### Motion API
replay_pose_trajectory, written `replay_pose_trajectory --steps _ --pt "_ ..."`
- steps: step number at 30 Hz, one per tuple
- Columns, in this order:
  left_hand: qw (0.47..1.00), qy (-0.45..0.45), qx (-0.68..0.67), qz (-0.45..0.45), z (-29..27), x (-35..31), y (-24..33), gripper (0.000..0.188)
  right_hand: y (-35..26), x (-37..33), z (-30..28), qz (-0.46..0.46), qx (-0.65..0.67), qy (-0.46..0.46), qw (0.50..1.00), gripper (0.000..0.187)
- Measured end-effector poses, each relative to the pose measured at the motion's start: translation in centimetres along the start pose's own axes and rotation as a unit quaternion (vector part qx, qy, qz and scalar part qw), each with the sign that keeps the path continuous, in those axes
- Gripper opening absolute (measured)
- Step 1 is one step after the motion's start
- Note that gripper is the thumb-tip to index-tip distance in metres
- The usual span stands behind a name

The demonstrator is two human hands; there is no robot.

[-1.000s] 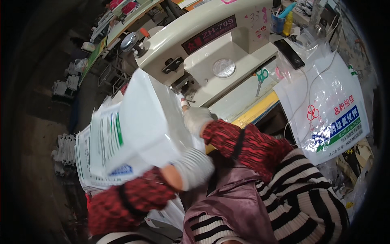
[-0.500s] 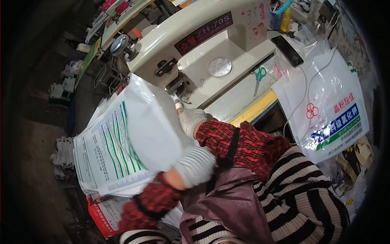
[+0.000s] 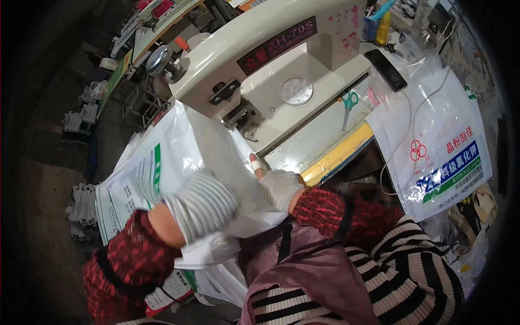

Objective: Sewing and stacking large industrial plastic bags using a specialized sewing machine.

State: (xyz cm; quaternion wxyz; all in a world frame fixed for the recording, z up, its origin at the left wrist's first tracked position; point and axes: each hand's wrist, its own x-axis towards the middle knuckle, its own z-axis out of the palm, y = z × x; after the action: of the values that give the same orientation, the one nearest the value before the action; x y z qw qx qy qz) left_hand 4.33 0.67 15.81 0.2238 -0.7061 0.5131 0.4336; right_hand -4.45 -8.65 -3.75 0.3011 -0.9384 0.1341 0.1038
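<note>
A large white plastic sack [image 3: 122, 195] with green stripes and dark print lies on a stack, its far edge close to the presser foot [image 3: 238, 114] of a cream sewing machine [image 3: 208, 59]. My right hand [image 3: 279, 189], in a pale ribbed glove, grips the sack's edge just in front of the foot. One taped digit shows on top; its other fingers are hidden. My left hand [image 3: 206, 200], gloved alike, is over the sack's near part. Motion smears it and its fingers cannot be made out.
Green-handled scissors [image 3: 349, 103] and a black phone [image 3: 385, 70] lie to the right. Another printed white bag [image 3: 447, 157] hangs at the right, with a loose cable [image 3: 410, 114] across it. Bundled white sacks [image 3: 84, 208] stand at the far left.
My left hand has swept left over the sack, whose surface has bent and shifted. My right hand has come nearer and slightly right, away from the presser foot.
</note>
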Motion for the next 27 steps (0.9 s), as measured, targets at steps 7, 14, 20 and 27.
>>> replay_pose_trajectory --steps 7,14,20,27 --pt "0.935 0.209 -0.1 0.268 9.7 10.2 1.5 0.014 0.1 6.1 -2.0 0.0 0.0 0.049 0.999 0.064" --pt "0.584 0.357 -0.727 -0.046 11.2 9.3 -1.8 0.013 3.6 2.2 3.1 -0.139 0.33 0.177 0.917 0.062" --pt "0.482 0.604 -0.632 0.055 8.3 12.0 -5.2 0.019 2.4 -1.6 4.3 -0.11 0.586 -0.031 0.802 0.048" --pt "0.934 0.318 0.137 -0.092 16.7 10.4 -7.1 0.033 0.8 -3.9 3.9 -0.031 0.581 -0.062 0.811 0.025"
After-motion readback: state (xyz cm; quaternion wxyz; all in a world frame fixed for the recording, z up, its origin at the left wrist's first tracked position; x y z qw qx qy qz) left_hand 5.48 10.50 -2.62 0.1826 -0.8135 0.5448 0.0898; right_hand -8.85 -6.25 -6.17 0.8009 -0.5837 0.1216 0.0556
